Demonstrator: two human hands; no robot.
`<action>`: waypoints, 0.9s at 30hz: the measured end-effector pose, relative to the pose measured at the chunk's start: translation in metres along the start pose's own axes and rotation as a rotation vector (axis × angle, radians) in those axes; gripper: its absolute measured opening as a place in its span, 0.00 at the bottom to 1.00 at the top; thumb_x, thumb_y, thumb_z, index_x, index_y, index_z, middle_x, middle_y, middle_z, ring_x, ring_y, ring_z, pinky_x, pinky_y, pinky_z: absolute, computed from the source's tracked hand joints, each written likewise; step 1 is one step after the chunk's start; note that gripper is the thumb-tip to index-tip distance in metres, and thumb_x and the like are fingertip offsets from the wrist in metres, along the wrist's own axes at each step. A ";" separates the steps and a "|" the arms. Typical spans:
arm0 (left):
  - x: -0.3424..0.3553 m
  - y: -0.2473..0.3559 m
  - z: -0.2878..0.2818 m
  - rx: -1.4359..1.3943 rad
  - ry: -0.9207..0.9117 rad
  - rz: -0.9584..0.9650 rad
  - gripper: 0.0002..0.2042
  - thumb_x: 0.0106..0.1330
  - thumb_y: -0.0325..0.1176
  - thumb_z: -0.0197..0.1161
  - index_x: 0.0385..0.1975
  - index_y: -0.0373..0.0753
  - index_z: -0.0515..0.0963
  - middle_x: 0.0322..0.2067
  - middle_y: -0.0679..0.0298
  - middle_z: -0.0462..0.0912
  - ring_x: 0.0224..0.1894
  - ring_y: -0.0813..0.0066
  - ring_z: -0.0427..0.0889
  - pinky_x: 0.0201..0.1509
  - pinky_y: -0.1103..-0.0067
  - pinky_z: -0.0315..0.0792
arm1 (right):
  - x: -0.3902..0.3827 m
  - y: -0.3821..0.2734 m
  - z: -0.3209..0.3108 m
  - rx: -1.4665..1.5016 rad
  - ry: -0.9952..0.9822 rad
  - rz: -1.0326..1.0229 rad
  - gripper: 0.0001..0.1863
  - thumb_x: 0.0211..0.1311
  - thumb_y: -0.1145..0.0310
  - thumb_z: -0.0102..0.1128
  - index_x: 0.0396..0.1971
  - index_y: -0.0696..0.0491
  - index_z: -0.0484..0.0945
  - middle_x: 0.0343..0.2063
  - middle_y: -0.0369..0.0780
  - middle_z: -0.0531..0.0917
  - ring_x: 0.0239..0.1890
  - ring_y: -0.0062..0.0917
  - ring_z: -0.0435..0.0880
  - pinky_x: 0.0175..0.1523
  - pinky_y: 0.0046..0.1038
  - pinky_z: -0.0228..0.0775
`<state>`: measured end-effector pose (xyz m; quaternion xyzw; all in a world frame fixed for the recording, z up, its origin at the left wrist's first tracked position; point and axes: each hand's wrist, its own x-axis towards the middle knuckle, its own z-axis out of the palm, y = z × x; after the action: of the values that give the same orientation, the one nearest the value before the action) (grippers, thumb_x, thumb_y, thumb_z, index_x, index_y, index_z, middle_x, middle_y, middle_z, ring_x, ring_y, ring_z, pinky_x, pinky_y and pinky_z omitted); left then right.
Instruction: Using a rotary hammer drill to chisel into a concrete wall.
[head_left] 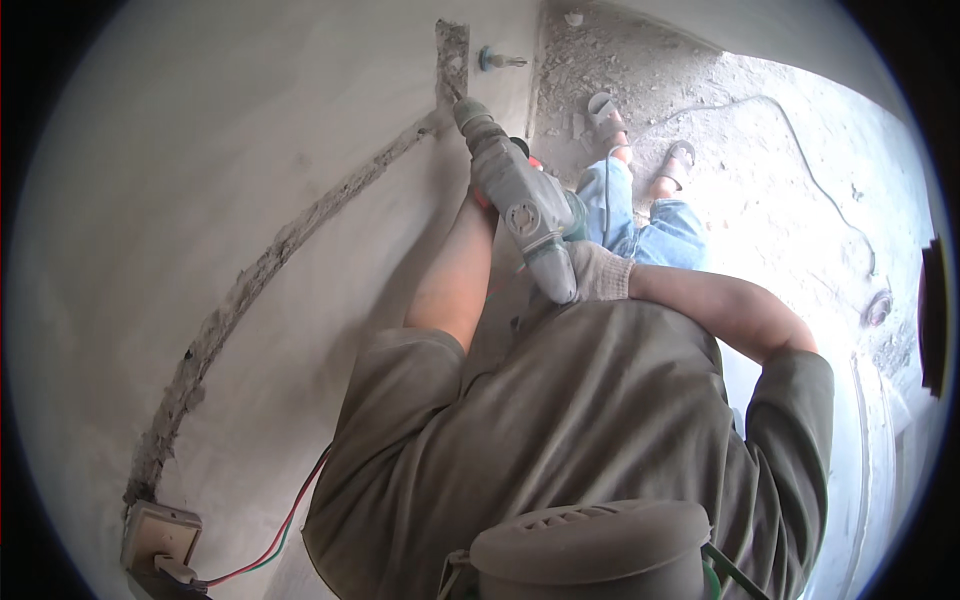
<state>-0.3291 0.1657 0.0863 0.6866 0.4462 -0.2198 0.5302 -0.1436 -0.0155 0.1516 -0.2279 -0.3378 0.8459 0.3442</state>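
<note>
A dusty grey rotary hammer drill (520,210) points up at the groove (450,70) cut in the plaster wall, its tip at or near the groove. My left hand (483,190) grips the drill's forward part from below, mostly hidden behind it, with something red showing there. My gloved right hand (602,270) is closed on the rear grip. Near the groove's upper end a small metal fitting (498,59) sticks out of the wall. The diagonal channel (290,240) runs down to a socket box (162,540) with a plug and red and green wires.
My sandaled feet (676,165) and jeans show beyond the drill on the dusty, rubble-strewn floor (580,55). A thin cable (810,160) curves across the floor to a small round object (878,307). A grey mask (590,545) fills the lower edge.
</note>
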 end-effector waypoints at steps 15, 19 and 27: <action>0.019 -0.098 0.031 -1.222 -0.026 0.276 0.13 0.62 0.45 0.64 0.36 0.41 0.80 0.39 0.63 0.82 0.41 0.72 0.81 0.48 0.72 0.74 | 0.016 0.030 0.000 -0.004 -0.086 0.030 0.27 0.61 0.77 0.64 0.61 0.57 0.69 0.54 0.38 0.79 0.55 0.19 0.77 0.59 0.23 0.70; 0.022 -0.063 0.022 -1.195 -0.050 0.298 0.15 0.61 0.46 0.65 0.38 0.41 0.80 0.38 0.64 0.83 0.40 0.72 0.81 0.49 0.71 0.75 | 0.011 0.036 -0.002 0.249 -0.032 0.080 0.25 0.63 0.78 0.61 0.60 0.58 0.70 0.54 0.38 0.79 0.56 0.20 0.77 0.60 0.23 0.70; 0.060 -0.040 0.007 -0.841 -0.415 0.684 0.10 0.62 0.44 0.64 0.37 0.47 0.82 0.36 0.73 0.83 0.35 0.86 0.80 0.45 0.79 0.74 | 0.012 0.003 -0.002 0.096 -0.006 0.047 0.19 0.66 0.72 0.55 0.56 0.56 0.72 0.53 0.42 0.78 0.58 0.28 0.75 0.64 0.27 0.65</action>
<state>-0.3309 0.1835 0.0159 0.4646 0.1349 0.0300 0.8746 -0.1514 -0.0073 0.1467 -0.2164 -0.2924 0.8696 0.3339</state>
